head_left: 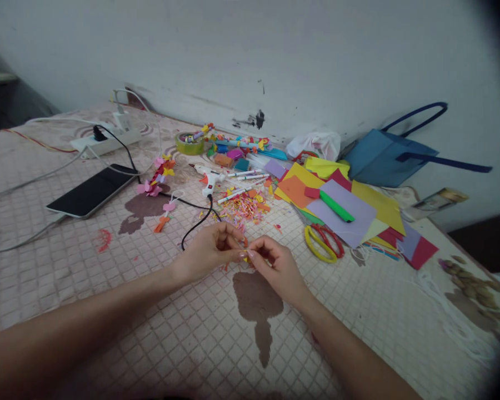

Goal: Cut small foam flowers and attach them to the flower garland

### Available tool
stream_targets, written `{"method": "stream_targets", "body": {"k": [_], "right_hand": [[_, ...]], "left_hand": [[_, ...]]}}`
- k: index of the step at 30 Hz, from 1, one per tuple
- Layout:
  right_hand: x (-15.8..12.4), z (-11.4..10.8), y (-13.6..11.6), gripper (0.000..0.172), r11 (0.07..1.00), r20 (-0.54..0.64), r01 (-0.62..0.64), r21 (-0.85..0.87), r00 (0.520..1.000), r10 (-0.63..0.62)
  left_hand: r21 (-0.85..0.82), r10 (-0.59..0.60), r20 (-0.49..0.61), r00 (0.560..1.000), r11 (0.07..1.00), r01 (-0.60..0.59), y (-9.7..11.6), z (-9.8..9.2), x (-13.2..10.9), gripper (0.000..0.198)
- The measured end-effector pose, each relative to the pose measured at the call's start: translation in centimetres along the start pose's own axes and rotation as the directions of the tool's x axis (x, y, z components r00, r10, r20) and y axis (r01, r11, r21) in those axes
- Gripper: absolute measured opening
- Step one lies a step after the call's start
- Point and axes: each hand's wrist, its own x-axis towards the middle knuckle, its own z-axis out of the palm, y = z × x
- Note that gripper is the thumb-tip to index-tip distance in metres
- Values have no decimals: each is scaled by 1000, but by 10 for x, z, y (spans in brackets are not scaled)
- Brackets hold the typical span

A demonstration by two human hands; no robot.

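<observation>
My left hand (208, 251) and my right hand (280, 269) meet above the quilted table cover, thumbs and fingertips pinched close together. Between the fingertips a small yellow piece (246, 259) shows, with a bit of orange beside it; most of it is hidden by the fingers. Just beyond the hands lies a heap of coloured paper scraps (245, 206). A white hot glue gun (211, 180) rests behind the left hand, its black cord running toward that wrist. Scissors (320, 244) with yellow and red handles lie to the right of my right hand.
Coloured sheets (362, 205) with a green marker-like stick (336, 206) spread at right, before a blue bag (387, 155). At left are a tablet (92, 190), a power strip (108, 143) with cables, and a pink flower string (152, 186). Green tape (189, 144) stands near the wall.
</observation>
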Motion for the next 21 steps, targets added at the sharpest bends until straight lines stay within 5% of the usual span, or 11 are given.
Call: {"method": "stream_targets", "body": {"k": [11,21], "right_hand": [[-1,1,3,9,996,-88,80,-27,993,-82],[0,0,5,10,997,-61,18,72,998,-13]], "left_hand": [[80,-63,52,997,995,59,2,2,-3,22],[57,-82,32,996,995,80,2,2,-3,24]]}}
